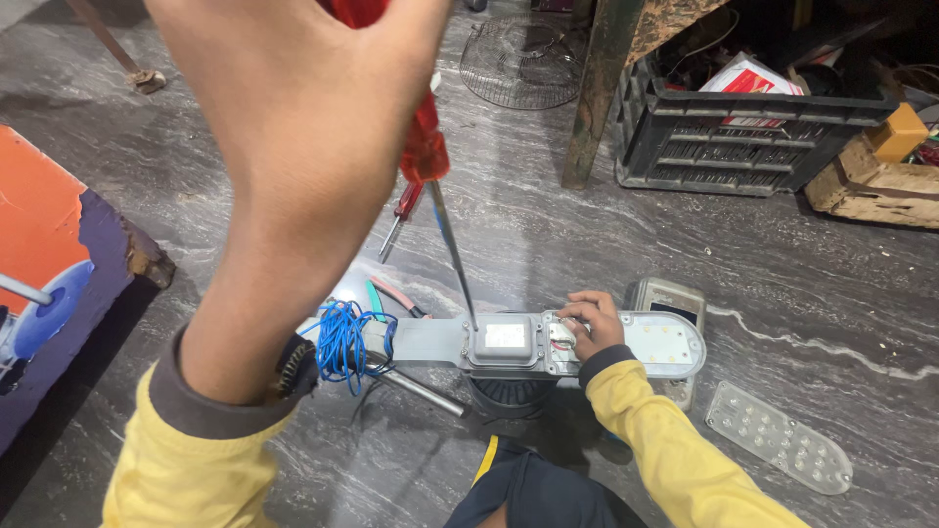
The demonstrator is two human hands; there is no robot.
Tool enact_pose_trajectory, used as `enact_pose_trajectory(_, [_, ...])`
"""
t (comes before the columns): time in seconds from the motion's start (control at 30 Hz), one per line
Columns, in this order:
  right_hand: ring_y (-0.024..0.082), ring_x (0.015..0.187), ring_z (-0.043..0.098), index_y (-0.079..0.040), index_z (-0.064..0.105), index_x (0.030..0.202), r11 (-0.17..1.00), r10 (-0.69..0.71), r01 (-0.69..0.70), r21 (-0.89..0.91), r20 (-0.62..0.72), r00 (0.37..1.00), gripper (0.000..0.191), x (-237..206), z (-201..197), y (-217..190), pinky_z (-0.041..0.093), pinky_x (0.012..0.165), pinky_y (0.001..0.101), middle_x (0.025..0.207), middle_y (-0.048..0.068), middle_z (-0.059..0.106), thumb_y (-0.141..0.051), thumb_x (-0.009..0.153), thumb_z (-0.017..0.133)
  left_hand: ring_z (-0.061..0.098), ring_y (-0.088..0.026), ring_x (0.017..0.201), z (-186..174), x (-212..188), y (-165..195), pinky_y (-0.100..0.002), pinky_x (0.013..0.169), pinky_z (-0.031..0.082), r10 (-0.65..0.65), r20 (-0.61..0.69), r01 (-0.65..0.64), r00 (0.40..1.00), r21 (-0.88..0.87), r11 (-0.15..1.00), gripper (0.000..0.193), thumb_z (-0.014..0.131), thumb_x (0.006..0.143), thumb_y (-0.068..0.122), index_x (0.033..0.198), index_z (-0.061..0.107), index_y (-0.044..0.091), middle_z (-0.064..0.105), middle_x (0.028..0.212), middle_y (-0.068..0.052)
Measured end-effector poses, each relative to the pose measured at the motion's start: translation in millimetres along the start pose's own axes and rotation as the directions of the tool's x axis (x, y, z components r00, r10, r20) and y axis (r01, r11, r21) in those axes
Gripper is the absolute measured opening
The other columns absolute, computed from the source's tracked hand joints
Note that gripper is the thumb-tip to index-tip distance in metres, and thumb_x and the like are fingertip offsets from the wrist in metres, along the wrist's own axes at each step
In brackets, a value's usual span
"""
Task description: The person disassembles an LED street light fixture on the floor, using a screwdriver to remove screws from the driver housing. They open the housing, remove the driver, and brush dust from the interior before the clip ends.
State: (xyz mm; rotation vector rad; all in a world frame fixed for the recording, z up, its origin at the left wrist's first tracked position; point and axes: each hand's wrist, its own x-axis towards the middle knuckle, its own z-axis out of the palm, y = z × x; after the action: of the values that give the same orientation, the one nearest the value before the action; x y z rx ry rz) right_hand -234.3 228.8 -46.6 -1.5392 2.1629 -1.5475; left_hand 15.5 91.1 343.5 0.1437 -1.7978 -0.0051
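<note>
My left hand is raised close to the camera and grips the red handle of a long screwdriver. Its thin shaft runs down and its tip meets the grey box at the middle of a long grey lamp fixture lying on the floor. My right hand rests on the fixture just right of that box, pressing it down beside the white LED panel. A bundle of blue wire hangs at the fixture's left end. Both sleeves are yellow.
A second red-handled screwdriver and pliers lie on the grey marbled floor. A clear lens cover lies at the right. A black crate, a wicker basket, a fan grille and a green post stand behind. An orange box sits left.
</note>
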Motion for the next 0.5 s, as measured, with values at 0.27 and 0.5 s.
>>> enact_pose_trajectory(0.27, [0.024, 0.113, 0.064, -0.007, 0.07, 0.1, 0.994, 0.065, -0.067, 0.092, 0.026, 0.998, 0.037, 1.8, 2.2, 4.5, 0.055, 0.091, 0.0322, 0.126, 0.011, 0.059, 0.02, 0.078, 0.056, 0.058, -0.012, 0.066, 2.5, -8.3, -16.6, -0.026, 0.063, 0.043, -0.031, -0.028, 0.029, 0.999, -0.06, 0.998, 0.022, 0.074, 0.099, 0.004, 0.085, 0.059, -0.003, 0.06, 0.076, -0.004])
enact_pose_trajectory(0.5, [0.024, 0.111, 0.064, -0.007, 0.073, 0.097, 0.996, 0.075, -0.076, 0.045, 0.025, 0.997, 0.037, -0.3, 2.7, 5.8, 0.054, 0.088, 0.0324, 0.124, 0.01, 0.06, 0.019, 0.077, 0.058, 0.056, -0.015, 0.063, 5.0, -7.4, -25.5, -0.031, 0.062, 0.041, -0.008, -0.066, 0.01, 0.998, 0.018, 1.0, 0.021, 0.077, 0.096, 0.006, 0.084, 0.061, -0.001, 0.06, 0.073, -0.004])
